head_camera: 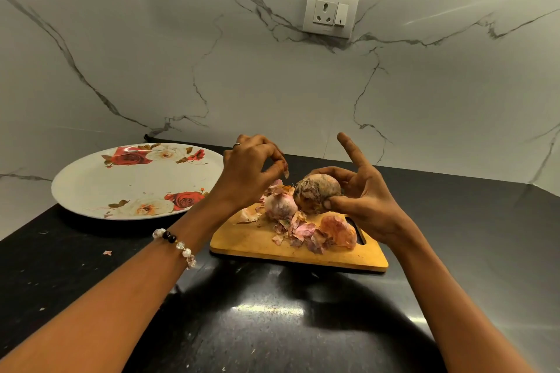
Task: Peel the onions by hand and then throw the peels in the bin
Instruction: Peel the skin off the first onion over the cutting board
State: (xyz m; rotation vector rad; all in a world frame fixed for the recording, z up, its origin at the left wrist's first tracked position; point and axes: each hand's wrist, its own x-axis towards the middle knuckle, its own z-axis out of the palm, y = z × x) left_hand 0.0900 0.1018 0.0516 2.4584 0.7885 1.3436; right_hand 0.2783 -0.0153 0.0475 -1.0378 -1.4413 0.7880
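Above the cutting board [257, 244], at its 12 o'clock edge, our right hand [360, 200] cups the firm, heavy onion [318, 192]; our left hand [251, 169], its grip pinched on a brittle peel flake [286, 173], should lift loose skin edges.
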